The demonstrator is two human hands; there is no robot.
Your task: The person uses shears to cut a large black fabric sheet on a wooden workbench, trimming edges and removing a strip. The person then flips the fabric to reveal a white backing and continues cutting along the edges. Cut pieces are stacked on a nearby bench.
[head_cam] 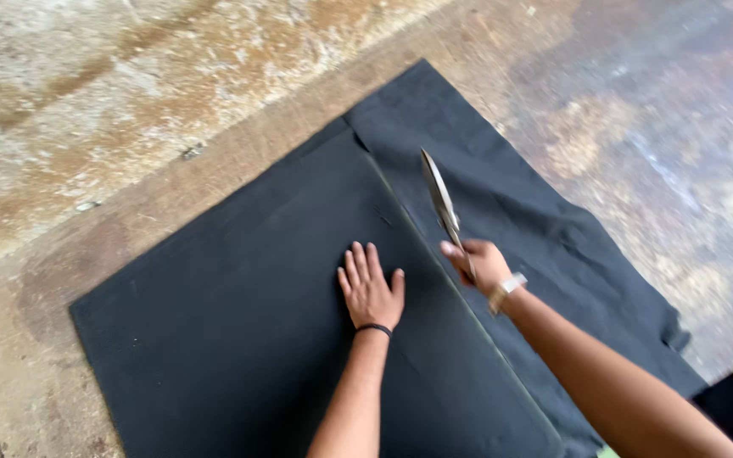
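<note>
A large black cloth (239,322) lies spread on a worn, stained desk (86,110), its near part smooth and flat, its right side rumpled into soft folds toward the desk's edge. A straight crease or cut line runs down the cloth between the two hands. The left hand (371,290) rests palm down on the smooth part — fingers (358,259) stretched out and slightly spread, pressing the cloth, holding nothing. The right hand (478,265) is closed around the handles of a pair of scissors (441,202), whose long metal blades point up and away over the rumpled cloth — whether the blades are parted cannot be told.
</note>
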